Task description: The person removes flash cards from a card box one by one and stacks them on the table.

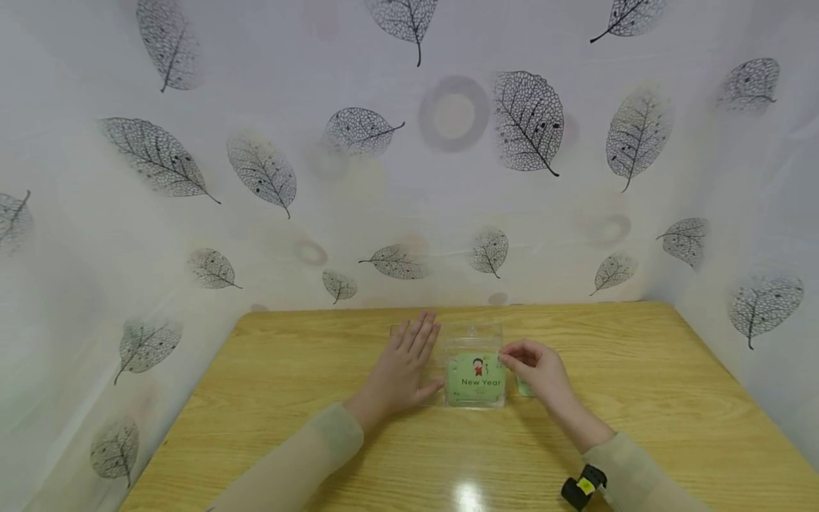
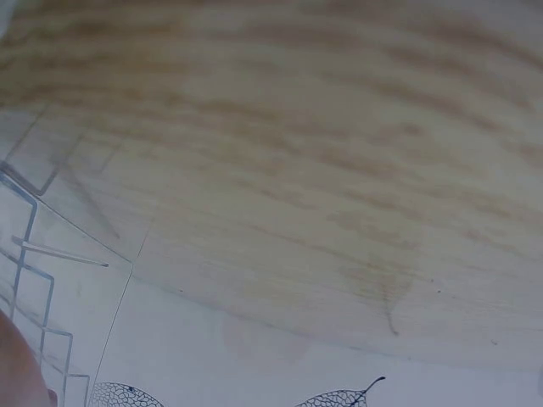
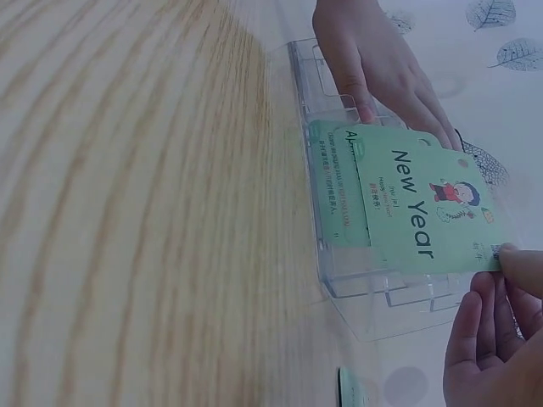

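The clear plastic box (image 1: 473,345) is positioned near the far edge of the wooden tabletop (image 1: 256,412), about midway between its left and right edges. The left hand (image 1: 403,355) lies flat over the left part of the box, fingers extended toward the far edge of the tabletop, thumb apart; it grips nothing. The right hand (image 1: 540,370) is at the right side of the box and pinches the New Year card (image 1: 476,391) between thumb and fingers at the card's far right corner. This card is green, printed with a small figure, and located over the right part of the box, lettering facing up. The right wrist view shows a second green card (image 3: 339,203) in the box, partly covered by the first. A further green card (image 1: 525,387) lies on the tabletop just right of the box, partly hidden by the right hand. Leaf-printed cloth (image 1: 448,213) borders the tabletop's far edge.
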A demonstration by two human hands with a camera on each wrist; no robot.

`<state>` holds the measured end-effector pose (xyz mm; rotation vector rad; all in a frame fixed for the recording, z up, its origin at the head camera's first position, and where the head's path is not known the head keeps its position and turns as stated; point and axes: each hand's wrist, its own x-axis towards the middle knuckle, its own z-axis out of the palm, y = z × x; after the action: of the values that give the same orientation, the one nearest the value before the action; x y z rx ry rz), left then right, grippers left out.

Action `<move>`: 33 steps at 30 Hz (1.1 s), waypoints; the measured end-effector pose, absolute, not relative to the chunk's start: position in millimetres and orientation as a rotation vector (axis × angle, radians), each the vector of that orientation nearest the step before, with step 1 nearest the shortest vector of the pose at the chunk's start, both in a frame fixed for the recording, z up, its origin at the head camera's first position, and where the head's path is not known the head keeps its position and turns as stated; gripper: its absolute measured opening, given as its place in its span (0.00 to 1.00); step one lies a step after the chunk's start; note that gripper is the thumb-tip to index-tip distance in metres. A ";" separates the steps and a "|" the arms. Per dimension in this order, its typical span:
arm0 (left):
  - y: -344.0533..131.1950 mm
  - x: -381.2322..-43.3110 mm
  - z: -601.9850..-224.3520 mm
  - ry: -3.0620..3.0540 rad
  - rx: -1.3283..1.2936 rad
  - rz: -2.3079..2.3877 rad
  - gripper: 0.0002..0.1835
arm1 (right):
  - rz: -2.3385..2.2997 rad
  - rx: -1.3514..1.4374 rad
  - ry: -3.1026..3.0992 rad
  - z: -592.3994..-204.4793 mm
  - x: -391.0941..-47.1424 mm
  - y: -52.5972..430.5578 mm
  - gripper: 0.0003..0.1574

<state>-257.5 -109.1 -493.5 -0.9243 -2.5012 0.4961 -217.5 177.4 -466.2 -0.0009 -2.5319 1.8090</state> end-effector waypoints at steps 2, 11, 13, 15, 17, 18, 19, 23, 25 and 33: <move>-109.3 -257.8 -493.8 -2.499 -0.925 0.484 0.56 | 1.815 -0.002 -2.529 -465.0 -217.6 177.6 0.13; -109.6 -259.7 -494.5 -2.498 -0.931 0.455 0.56 | 1.816 -0.018 -2.530 -458.8 -219.7 177.7 0.14; -109.4 -259.5 -493.8 -2.506 -0.930 0.454 0.56 | 1.819 -0.018 -2.527 -458.0 -220.2 178.3 0.14; -109.2 -259.4 -493.0 -2.515 -0.930 0.455 0.56 | 1.826 -0.025 -2.523 -457.2 -220.4 178.9 0.14; -108.9 -259.3 -492.5 -2.519 -0.929 0.457 0.56 | 1.831 -0.030 -2.520 -456.2 -220.0 179.2 0.14; -108.8 -259.2 -492.3 -2.523 -0.929 0.454 0.56 | 1.835 -0.033 -2.518 -455.5 -220.0 179.5 0.15; -108.8 -259.2 -492.3 -2.527 -0.930 0.452 0.56 | 1.835 -0.036 -2.516 -454.8 -219.8 179.7 0.15; -108.9 -259.3 -493.0 -2.523 -0.935 0.445 0.56 | 1.840 -0.032 -2.503 -453.8 -219.8 181.7 0.15; -109.0 -259.4 -493.8 -2.518 -0.936 0.442 0.56 | 1.838 -0.031 -2.493 -454.4 -220.8 183.2 0.15; -109.1 -258.5 -495.2 -2.512 -0.935 0.461 0.56 | 1.844 -0.025 -2.459 -456.0 -222.3 187.7 0.17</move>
<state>-258.5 -109.1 -495.2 -0.9352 -2.5118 0.4612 -222.3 187.7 -456.0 -0.0252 -2.4586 1.8436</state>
